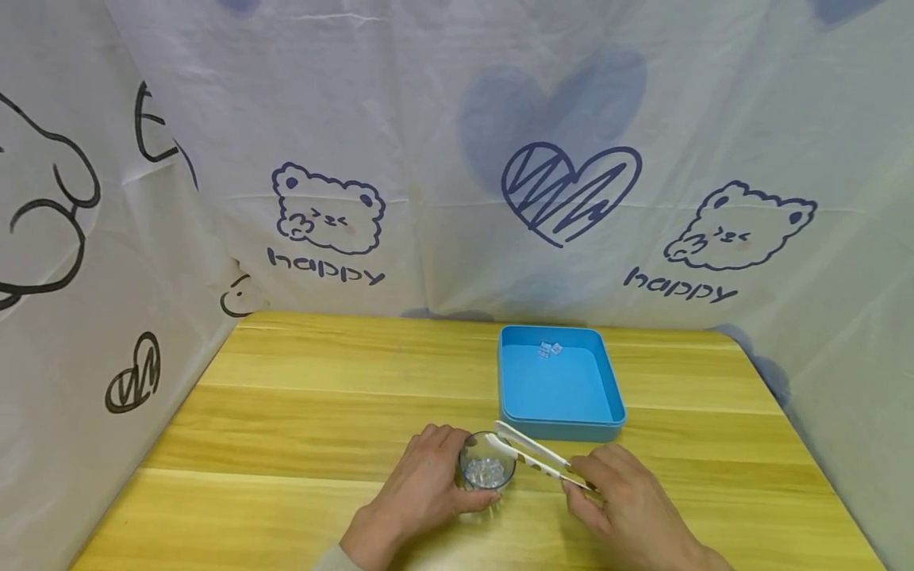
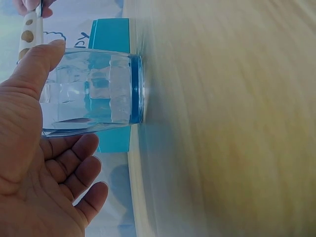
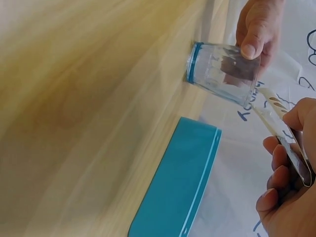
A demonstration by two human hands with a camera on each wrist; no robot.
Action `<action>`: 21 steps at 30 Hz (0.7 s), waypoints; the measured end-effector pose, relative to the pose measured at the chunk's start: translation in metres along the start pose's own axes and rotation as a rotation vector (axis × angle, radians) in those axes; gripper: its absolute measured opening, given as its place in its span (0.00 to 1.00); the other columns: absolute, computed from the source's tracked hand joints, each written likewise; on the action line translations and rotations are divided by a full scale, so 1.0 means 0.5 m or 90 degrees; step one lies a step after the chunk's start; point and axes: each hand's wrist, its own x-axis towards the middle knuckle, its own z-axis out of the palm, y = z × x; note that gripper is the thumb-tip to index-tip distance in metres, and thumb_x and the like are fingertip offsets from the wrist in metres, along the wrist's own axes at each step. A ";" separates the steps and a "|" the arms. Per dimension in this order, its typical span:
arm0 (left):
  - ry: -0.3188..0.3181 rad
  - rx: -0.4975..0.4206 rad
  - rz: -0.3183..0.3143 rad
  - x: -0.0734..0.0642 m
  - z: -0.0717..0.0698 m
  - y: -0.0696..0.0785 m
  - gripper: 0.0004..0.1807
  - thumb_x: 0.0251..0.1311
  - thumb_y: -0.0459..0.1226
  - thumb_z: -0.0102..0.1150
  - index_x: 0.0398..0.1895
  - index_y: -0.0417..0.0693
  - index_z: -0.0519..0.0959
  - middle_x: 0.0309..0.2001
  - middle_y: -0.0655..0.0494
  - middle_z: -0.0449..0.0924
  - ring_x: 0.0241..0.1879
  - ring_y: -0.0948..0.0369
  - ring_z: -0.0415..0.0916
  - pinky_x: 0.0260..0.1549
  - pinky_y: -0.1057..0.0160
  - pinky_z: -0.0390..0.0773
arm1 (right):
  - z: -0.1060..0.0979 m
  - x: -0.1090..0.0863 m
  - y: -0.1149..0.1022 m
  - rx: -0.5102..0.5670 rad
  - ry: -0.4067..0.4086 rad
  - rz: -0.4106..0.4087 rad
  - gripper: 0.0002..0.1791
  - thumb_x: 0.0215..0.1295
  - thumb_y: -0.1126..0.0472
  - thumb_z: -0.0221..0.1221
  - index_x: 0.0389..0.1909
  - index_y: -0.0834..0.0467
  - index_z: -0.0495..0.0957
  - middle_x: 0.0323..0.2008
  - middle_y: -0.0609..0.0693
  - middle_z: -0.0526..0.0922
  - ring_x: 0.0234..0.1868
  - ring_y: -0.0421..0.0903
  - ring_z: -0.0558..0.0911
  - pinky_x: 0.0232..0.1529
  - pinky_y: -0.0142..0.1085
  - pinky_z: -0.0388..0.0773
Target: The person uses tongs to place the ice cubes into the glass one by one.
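On the wooden table stands a clear drinking glass point(image 1: 510, 474) with several small clear cubes point(image 1: 485, 473) at its bottom. My left hand point(image 1: 417, 488) steadies it, thumb on the near side and fingers round the far side. In the left wrist view the glass point(image 2: 69, 106) is upright on its thick base. My right hand point(image 1: 628, 500) holds white tongs with brown spots point(image 1: 530, 461), their arms spread apart. One tip overlaps the glass's mouth; the other lies just beyond its rim. Nothing shows between the tips.
A square blue box point(image 1: 564, 431), uncovered, sits behind the glass and to the right. Several small clear pieces point(image 1: 548, 349) lie near its back wall. White cloth point(image 1: 443, 159) with printed bears and hearts hangs behind the table point(image 1: 307, 396) and along its sides.
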 end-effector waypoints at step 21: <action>-0.003 0.002 -0.005 -0.001 0.005 -0.002 0.41 0.49 0.67 0.75 0.58 0.50 0.80 0.50 0.59 0.82 0.49 0.61 0.72 0.54 0.56 0.76 | 0.001 0.070 0.082 -0.073 -0.019 0.122 0.04 0.61 0.63 0.70 0.34 0.59 0.86 0.30 0.48 0.83 0.32 0.41 0.76 0.30 0.37 0.79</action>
